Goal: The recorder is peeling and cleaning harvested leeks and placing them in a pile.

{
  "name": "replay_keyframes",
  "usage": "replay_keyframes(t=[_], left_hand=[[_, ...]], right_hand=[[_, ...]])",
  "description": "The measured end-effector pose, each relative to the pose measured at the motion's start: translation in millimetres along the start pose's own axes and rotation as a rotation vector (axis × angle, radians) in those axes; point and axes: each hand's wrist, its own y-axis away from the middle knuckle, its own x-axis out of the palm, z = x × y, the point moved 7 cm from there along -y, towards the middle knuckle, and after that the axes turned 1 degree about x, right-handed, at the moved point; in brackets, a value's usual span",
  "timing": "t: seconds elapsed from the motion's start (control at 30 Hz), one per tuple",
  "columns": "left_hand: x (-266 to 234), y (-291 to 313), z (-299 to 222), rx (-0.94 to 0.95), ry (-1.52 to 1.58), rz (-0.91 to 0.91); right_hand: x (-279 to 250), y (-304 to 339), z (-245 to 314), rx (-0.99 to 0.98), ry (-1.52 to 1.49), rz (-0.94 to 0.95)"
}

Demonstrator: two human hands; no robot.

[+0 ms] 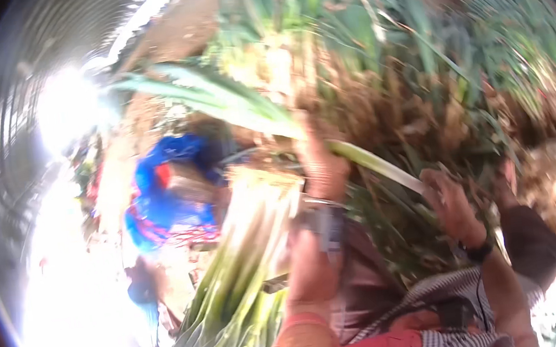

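A leek [382,166] lies slantwise across the middle, its green leaves toward the far left and its pale shank toward the right. My left hand [321,162] is closed around its middle, where leaf meets shank. My right hand [454,206], with a dark band at the wrist, has its fingers closed at the pale end. Beside my left forearm lies a bundle of leeks [249,224], white ends away from me and green tops toward me. Motion blur hides the finer finger detail.
Several leeks with brown, soil-covered roots [385,94] stand packed along the far side. A blue plastic bag [160,213] sits left of the bundle. A dark-clad limb [532,241] is on the right; whose it is I cannot tell. Ribbed sheeting [16,133] curves at the left.
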Motion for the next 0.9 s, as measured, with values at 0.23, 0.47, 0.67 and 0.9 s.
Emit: replay_keyframes(t=[0.23, 0.47, 0.67, 0.9], left_hand=[[-27.8, -3.0, 22.4, -0.052, -0.047, -0.017], [-21.3, -10.5, -4.6, -0.215, 0.161, 0.255], [-3.3, 4.2, -14.8, -0.253, 0.427, 0.322], [-101.6, -55.4, -154.8, 0.093, 0.25, 0.32]], right_hand=[[53.7, 89.2, -35.8, 0.168, 0.154, 0.375], [-20.0, 168.5, -103.7, 0.181, 0.185, 0.526], [5.1, 54.0, 37.8, 0.096, -0.129, 0.292], [48.7, -32.6, 109.8, -0.32, 0.069, 0.326]])
